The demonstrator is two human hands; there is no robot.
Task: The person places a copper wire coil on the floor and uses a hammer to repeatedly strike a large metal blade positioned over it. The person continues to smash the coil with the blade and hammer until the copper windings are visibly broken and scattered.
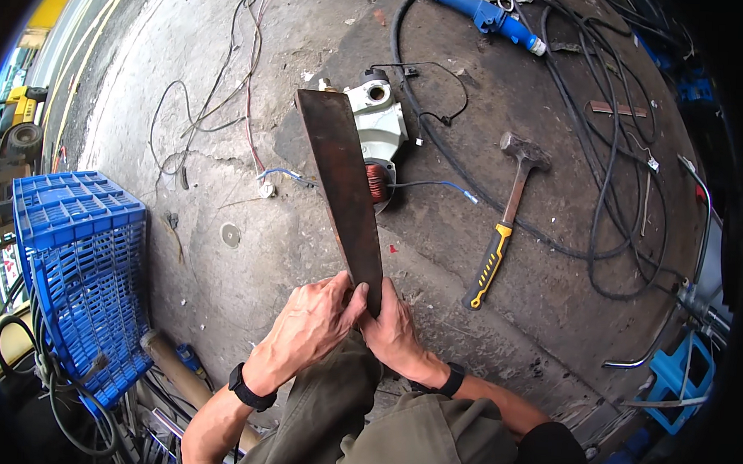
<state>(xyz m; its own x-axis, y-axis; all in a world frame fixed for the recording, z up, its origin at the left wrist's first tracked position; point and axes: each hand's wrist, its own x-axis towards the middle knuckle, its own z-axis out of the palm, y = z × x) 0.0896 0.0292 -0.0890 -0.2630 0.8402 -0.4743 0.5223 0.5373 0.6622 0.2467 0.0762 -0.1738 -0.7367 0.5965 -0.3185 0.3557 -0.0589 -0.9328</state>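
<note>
Metal bar (341, 177): held out by the motor part (384, 121), touching or not can't be told
Left hand (311, 315): wrapped round the near end
Right hand (394, 331): clamped there too
Brown face (352, 219): looks stiff, kinda heavy, likely rough, best taken two-handed

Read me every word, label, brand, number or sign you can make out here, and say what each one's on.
No text reads clearly enough to quote.
Pale panel by the blue crate, far left: small marks, too blurred to read.
Blue connector: no legible lettering.
Hammer: yellow-and-dark handle pattern, no readable words.
Dark metal bar: none visible.
</note>
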